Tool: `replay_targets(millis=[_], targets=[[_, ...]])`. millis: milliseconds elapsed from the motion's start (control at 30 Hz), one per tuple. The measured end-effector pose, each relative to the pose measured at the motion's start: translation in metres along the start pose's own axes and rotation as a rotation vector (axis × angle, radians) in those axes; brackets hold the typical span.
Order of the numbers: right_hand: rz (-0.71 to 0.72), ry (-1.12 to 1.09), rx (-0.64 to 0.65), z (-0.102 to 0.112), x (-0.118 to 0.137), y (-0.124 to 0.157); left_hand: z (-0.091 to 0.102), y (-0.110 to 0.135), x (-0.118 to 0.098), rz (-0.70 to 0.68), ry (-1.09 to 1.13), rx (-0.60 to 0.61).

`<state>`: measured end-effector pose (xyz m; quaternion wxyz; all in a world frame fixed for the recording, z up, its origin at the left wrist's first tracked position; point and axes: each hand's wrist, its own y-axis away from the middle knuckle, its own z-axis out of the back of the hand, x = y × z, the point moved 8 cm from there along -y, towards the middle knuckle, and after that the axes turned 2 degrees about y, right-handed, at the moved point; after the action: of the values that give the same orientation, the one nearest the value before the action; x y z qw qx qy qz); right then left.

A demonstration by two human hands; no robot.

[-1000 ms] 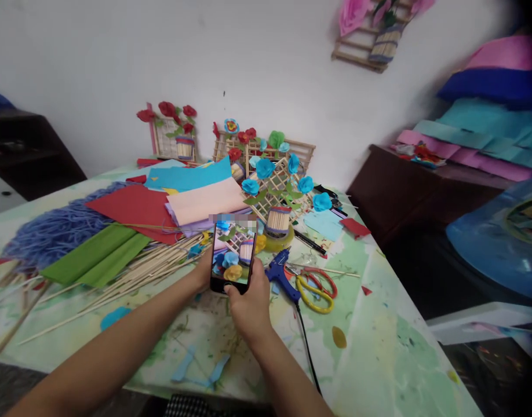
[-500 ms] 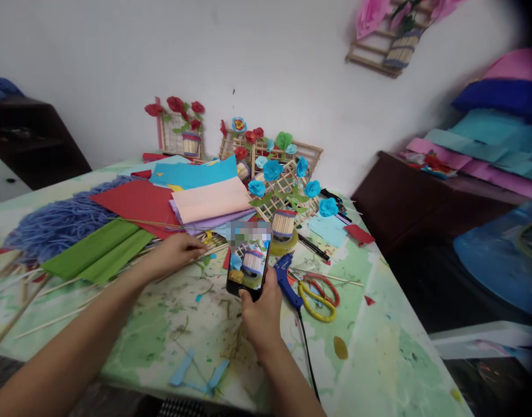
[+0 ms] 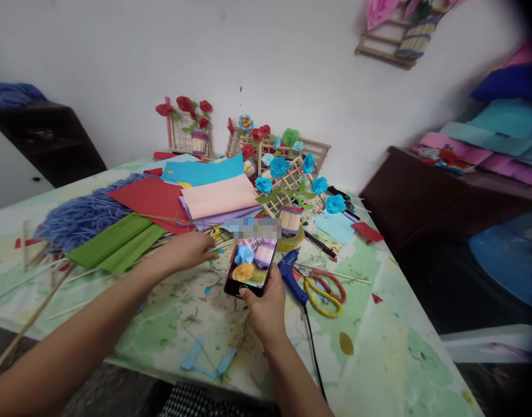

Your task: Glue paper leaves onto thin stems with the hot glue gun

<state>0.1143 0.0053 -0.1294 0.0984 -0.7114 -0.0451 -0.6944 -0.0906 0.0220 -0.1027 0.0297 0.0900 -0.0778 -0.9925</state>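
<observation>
The right hand [image 3: 268, 304] grips a phone [image 3: 252, 267]; the half-curled left hand [image 3: 192, 250] seems empty; blue flowers [image 3: 280, 167] already sit on the lattice [image 3: 294, 175].

Item, your phone [image 3: 255, 263]: upper end masked by a pixelated patch [image 3: 258, 227], the fingers of your right hand [image 3: 266, 301] hidden behind its body. Item, your left hand [image 3: 190, 252]: fingertips indistinct, any contact with the thin sticks [image 3: 156, 244] impossible to tell, these being partly covered by green paper [image 3: 118, 243] and your forearm. Item, your margins: wooden rack [image 3: 385, 58] cut by the top edge, stacked coloured sheets [image 3: 505, 119] and blue plastic object [image 3: 509, 260] by the right, checked garment [image 3: 188, 399] by the bottom.
</observation>
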Motion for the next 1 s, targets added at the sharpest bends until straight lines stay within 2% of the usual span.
replay_targets(millis=[133, 233, 333, 433, 567, 733, 833, 1000], targets=[[-0.068, -0.158, 0.012, 0.002, -0.003, -0.005, -0.01, -0.039, -0.029, 0.041, -0.005, -0.066], [-0.1, -0.216, -0.007, 0.004, -0.005, -0.006, -0.02, -0.056, -0.034, 0.061, -0.007, -0.067], [-0.111, -0.244, -0.015, 0.004, -0.006, -0.005, -0.026, -0.06, -0.034, 0.062, 0.002, -0.072], [-0.099, -0.244, -0.021, 0.005, -0.004, -0.006, -0.021, -0.054, -0.033, 0.062, 0.013, -0.089], [-0.033, -0.174, -0.061, 0.011, 0.0, -0.006, 0.001, -0.037, -0.03, 0.049, 0.012, -0.137], [0.076, -0.052, -0.135, 0.018, 0.005, -0.004, 0.026, -0.01, -0.032, -0.072, 0.081, -0.142], [0.098, -0.038, -0.144, 0.019, 0.007, -0.003, 0.025, 0.003, -0.034, -0.109, 0.127, -0.103], [0.075, -0.042, -0.129, 0.018, 0.007, -0.003, 0.013, 0.019, -0.044, -0.095, 0.113, -0.044]])
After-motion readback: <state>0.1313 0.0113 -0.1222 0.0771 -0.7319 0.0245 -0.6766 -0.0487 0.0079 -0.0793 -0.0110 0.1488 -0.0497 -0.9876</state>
